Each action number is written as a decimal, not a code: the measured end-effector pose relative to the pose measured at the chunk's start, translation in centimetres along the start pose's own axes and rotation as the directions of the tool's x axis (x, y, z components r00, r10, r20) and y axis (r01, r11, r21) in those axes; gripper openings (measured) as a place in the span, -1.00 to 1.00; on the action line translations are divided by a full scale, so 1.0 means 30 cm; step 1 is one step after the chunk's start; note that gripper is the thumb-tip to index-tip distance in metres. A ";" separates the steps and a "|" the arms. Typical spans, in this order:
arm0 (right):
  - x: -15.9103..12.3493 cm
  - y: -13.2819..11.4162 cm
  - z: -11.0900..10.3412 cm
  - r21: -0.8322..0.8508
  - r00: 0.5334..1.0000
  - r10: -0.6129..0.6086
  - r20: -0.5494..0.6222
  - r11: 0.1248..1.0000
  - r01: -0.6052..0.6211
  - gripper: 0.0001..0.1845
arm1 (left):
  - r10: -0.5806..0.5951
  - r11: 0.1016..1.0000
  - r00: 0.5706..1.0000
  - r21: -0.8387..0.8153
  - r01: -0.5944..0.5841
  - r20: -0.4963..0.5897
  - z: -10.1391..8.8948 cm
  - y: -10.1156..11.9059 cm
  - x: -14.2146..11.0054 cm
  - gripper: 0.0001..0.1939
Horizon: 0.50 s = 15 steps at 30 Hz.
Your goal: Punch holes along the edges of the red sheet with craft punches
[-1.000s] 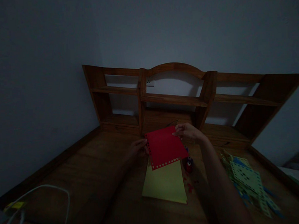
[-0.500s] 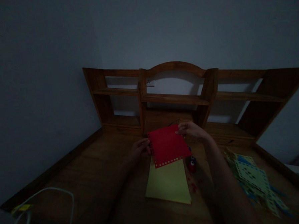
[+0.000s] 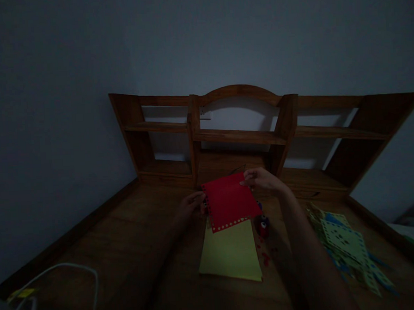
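A red sheet of paper (image 3: 230, 201) is held up, tilted, with punched holes along its left and lower edges. My left hand (image 3: 191, 205) pinches its left edge near the upper corner. At the upper right corner, my right hand (image 3: 259, 180) grips the sheet between thumb and fingers. Below lies a stack of yellow paper (image 3: 230, 255), its far part covered by the red sheet. Close to the stack's right side stands a small red and dark punch-like object (image 3: 263, 227), too dim to name surely. Small red paper bits (image 3: 266, 258) are scattered beside it.
Punched yellow and blue paper pieces (image 3: 346, 240) lie piled at the right. A wooden shelf unit (image 3: 240, 135) runs along the back of the wooden desk (image 3: 128, 233). A white cable (image 3: 96, 290) loops at the lower left, near a yellow item (image 3: 23, 294).
The view has shifted slightly, so everything sits a little further left. Both hands still hold the red sheet, and its pose is nearly the same.
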State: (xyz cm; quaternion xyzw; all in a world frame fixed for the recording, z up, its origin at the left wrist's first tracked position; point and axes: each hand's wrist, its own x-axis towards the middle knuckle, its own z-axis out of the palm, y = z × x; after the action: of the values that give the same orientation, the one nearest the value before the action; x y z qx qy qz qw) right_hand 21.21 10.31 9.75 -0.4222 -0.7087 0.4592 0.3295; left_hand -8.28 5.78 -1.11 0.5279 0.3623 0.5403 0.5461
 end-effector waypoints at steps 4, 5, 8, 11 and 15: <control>-0.003 -0.008 0.002 -0.014 1.000 0.010 0.012 1.000 -0.010 -0.62 | 0.023 1.000 1.000 -0.004 -0.023 -0.003 0.004 0.001 0.000 -0.65; -0.005 -0.010 0.003 -0.019 1.000 0.005 0.011 1.000 -0.004 -0.63 | 0.034 0.999 0.999 -0.005 -0.034 -0.006 0.003 -0.001 0.001 -0.66; -0.014 -0.023 0.010 -0.035 1.000 -0.003 0.005 0.999 0.003 -0.66 | 0.054 0.999 0.998 0.008 -0.054 -0.024 -0.003 -0.011 0.005 -0.65; -0.020 -0.036 0.017 -0.042 1.000 0.007 0.006 0.999 -0.007 -0.67 | 0.040 0.999 0.999 0.014 -0.040 -0.027 -0.009 -0.018 0.009 -0.61; -0.014 -0.033 0.011 -0.069 1.000 0.007 0.009 0.998 -0.006 -0.66 | 0.040 0.999 0.999 0.022 -0.040 0.003 -0.011 -0.014 0.009 -0.59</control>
State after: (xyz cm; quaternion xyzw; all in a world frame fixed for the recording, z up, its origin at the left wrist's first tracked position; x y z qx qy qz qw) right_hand 20.81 9.58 10.53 -0.4335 -0.7242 0.4376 0.3099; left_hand -8.47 6.17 -1.52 0.5416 0.3568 0.5464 0.5299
